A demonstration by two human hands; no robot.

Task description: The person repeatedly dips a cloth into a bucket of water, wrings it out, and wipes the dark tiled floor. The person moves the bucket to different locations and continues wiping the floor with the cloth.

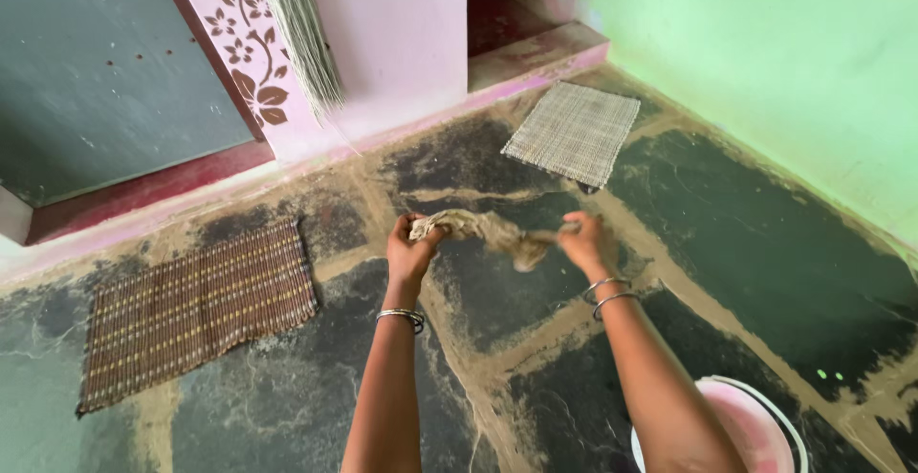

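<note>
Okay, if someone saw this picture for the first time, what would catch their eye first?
First, the two bare arms reaching out mid-frame, the left hand and right hand gripping a twisted tan cloth stretched between them above the dark stone floor. Next, the bright green wall on the right and the pink pillar with a leaf pattern, a broom leaning on it. Two woven mats lie on the floor, a brown mat at left and a pale mat by the step.

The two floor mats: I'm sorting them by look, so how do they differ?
The striped brown mat is dark and lies left of the left hand; the pale beige mat is light, plain and lies by the green wall. Both are woven, rectangular and flat.
</note>
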